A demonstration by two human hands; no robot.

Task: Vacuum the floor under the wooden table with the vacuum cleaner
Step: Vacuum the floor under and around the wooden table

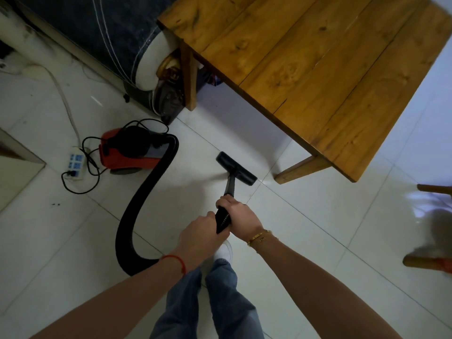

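A: Nearest, what do the hands hold?
B: Left hand (201,230) and right hand (239,215) both curl round the black wand (223,220).
A: Beyond them?
B: The flat black floor head (236,168) sits on the white tiles (305,216), just beside the wooden table (318,69), not under it. A ribbed black hose (149,192) loops left to the red canister (127,152)

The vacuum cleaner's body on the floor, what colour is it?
Red, with a black top, in the head view: the vacuum cleaner body sits left of the black hose.
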